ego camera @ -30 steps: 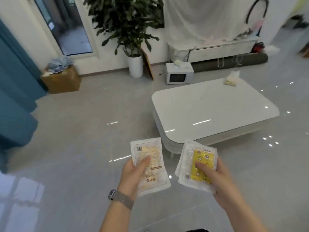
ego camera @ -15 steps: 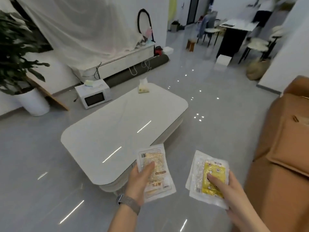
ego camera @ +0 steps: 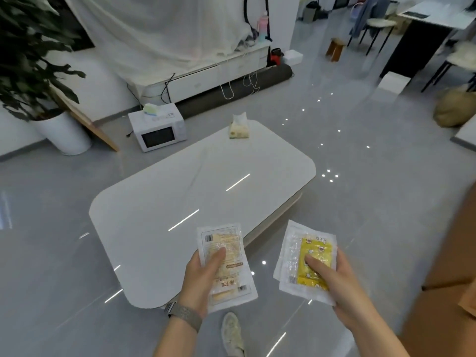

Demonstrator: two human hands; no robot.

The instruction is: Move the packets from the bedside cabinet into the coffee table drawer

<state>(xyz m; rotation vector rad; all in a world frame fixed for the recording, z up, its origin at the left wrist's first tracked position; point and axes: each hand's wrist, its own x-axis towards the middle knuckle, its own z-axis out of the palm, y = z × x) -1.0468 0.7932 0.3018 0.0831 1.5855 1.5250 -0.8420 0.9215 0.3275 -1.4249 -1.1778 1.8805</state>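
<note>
- Packets are carried in both hands, above the floor and just at the near edge of the coffee table (ego camera: pixel 201 191); none is in a drawer yet.
- A pale packet (ego camera: pixel 226 264) with a barcode is pinched by the left hand (ego camera: pixel 203 284), thumb laid on its face and fingers curled beneath; more than one may be stacked there, but this cannot be told for sure.
- A yellow-printed packet (ego camera: pixel 306 261) is pinched the same way by the right hand (ego camera: pixel 340 284), with a second clear wrapper seemingly layered under it.
- No drawer front can be made out from this angle; only the white top and a tan band under its rim are seen, so the drawer is judged to lie on a side that must be found first.
- For the step in hand, approaching and opening the drawer, one hand is best freed: both lots should be gathered into a single hand, or set briefly on the table top, so the drawer can be pulled cleanly.
- The thumb pinch should be kept firm, since glossy wrappers are likely to slide over one another.
- A crouch close to the table is advised, so the packets can be laid flat rather than dropped.
- A tissue pack (ego camera: pixel 239 130) stands at the far end, well apart from the work, and need not be disturbed.
</note>
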